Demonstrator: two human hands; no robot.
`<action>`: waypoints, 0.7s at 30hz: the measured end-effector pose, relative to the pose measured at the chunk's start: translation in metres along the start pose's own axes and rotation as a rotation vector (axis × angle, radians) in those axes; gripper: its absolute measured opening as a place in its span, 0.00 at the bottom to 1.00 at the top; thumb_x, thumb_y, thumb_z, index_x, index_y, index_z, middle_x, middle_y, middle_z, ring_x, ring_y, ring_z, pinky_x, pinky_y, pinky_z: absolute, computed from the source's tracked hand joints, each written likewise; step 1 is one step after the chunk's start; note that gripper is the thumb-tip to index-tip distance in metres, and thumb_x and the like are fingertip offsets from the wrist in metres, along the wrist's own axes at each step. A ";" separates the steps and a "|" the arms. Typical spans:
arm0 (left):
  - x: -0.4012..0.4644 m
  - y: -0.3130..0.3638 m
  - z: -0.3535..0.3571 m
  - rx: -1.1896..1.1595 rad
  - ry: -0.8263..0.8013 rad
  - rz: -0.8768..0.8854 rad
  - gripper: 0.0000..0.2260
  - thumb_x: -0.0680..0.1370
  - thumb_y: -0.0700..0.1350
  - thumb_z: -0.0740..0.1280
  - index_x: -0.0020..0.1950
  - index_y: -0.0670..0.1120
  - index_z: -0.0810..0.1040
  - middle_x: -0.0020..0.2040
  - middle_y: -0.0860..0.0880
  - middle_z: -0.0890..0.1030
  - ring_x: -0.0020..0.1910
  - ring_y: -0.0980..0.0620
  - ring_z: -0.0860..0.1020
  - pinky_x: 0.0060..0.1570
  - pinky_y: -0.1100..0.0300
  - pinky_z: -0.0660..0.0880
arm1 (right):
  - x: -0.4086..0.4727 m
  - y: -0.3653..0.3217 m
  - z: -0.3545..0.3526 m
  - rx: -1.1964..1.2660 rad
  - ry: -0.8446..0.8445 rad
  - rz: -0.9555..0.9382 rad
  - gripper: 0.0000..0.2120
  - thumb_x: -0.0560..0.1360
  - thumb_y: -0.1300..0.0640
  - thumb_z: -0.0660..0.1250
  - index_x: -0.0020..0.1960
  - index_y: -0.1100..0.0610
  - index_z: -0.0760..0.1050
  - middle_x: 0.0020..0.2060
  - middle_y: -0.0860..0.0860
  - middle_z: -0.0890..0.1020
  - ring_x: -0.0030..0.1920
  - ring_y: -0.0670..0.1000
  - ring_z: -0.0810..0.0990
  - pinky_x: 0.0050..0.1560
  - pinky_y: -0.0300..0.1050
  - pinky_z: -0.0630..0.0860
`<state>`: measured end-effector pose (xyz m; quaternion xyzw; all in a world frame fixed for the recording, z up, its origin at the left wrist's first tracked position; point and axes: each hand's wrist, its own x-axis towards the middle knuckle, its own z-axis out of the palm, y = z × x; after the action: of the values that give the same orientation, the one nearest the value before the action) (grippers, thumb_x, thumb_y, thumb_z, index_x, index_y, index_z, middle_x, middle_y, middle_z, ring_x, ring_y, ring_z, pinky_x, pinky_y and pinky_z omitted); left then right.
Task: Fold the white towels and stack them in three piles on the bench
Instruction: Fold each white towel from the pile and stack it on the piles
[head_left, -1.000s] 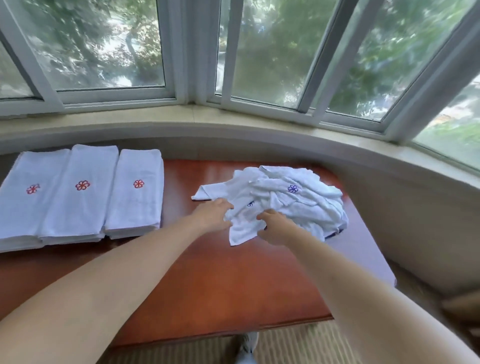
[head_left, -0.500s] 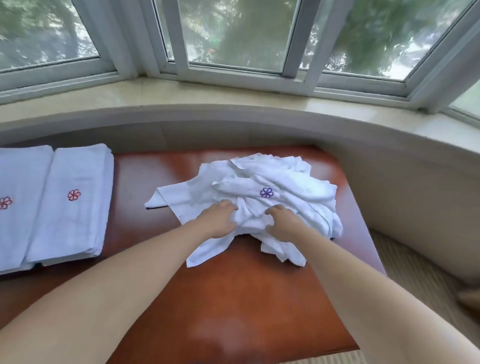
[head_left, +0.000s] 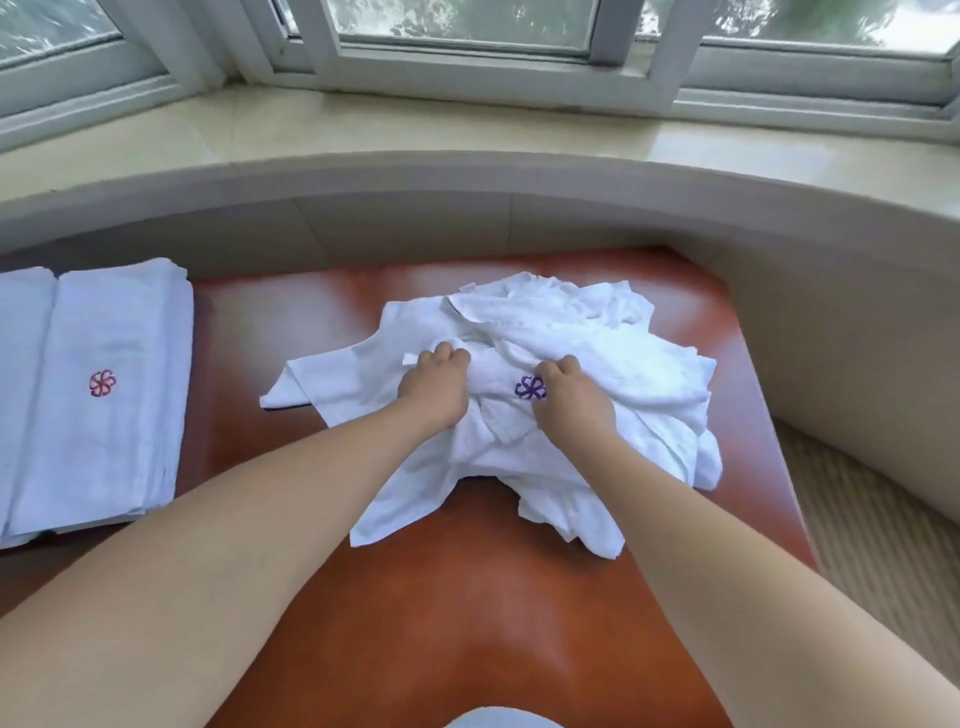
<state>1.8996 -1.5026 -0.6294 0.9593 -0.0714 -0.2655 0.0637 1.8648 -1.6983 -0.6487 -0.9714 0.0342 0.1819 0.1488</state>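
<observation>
A crumpled heap of white towels lies on the reddish-brown bench, right of centre. One towel on top shows a purple flower mark. My left hand grips a fold of the heap just left of that mark, fingers curled into the cloth. My right hand grips the cloth just right of the mark. At the left end of the bench lie piles of folded white towels; the nearest one bears a red flower mark, and another pile runs off the left edge.
A curved beige ledge and wall wrap round the back and right side of the bench, with window frames above. Ribbed carpet lies to the right, below the bench edge.
My head has come closer and turned right, so the folded piles have slid left in view. Both hands have moved deeper onto the heap and now grip cloth either side of the purple mark.
</observation>
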 end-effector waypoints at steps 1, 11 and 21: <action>0.002 0.000 0.001 0.022 0.018 0.000 0.19 0.79 0.36 0.59 0.70 0.46 0.69 0.68 0.44 0.68 0.66 0.41 0.68 0.59 0.48 0.73 | 0.001 0.001 0.003 -0.015 0.018 -0.009 0.15 0.80 0.58 0.63 0.66 0.53 0.71 0.61 0.53 0.71 0.53 0.58 0.77 0.42 0.49 0.74; -0.018 -0.009 -0.003 -0.056 0.034 0.171 0.06 0.79 0.39 0.57 0.53 0.49 0.69 0.54 0.50 0.73 0.57 0.45 0.69 0.48 0.54 0.68 | -0.020 -0.004 -0.003 -0.026 0.076 -0.067 0.03 0.80 0.60 0.59 0.53 0.57 0.70 0.48 0.52 0.76 0.43 0.58 0.77 0.38 0.49 0.74; -0.111 0.004 -0.080 -0.363 0.220 0.199 0.02 0.80 0.47 0.59 0.49 0.50 0.69 0.40 0.52 0.78 0.41 0.48 0.75 0.41 0.54 0.69 | -0.085 -0.023 -0.092 0.014 0.274 -0.056 0.04 0.77 0.56 0.63 0.48 0.53 0.67 0.47 0.50 0.72 0.42 0.58 0.73 0.33 0.46 0.61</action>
<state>1.8469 -1.4806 -0.5052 0.9436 -0.1092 -0.1601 0.2684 1.8202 -1.7034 -0.5302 -0.9866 0.0284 0.0431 0.1545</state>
